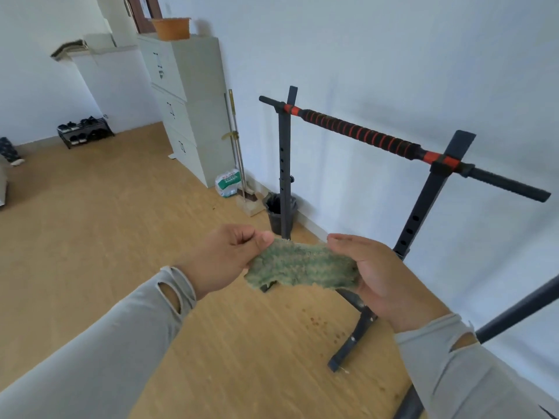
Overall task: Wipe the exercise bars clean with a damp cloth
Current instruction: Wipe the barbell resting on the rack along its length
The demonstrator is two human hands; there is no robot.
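Note:
A fuzzy green cloth (302, 266) is stretched flat between my two hands at chest height. My left hand (225, 257) pinches its left edge between thumb and curled fingers. Its right edge lies in my right hand (384, 276), whose fingers curl round it. Beyond the cloth stands the exercise bar (360, 133), a black bar with red-striped foam grip. It rests across two dark uprights (284, 164) near the white wall, about an arm's length ahead. A second dark bar (520, 309) runs close by on my right.
The stand's floor foot (354, 340) reaches out over the wooden floor below my right hand. A black bucket (276, 211), a broom (237, 146) and a white bag (228, 182) stand by the wall next to a grey cabinet (190, 107). A shoe rack (86, 133) sits far left.

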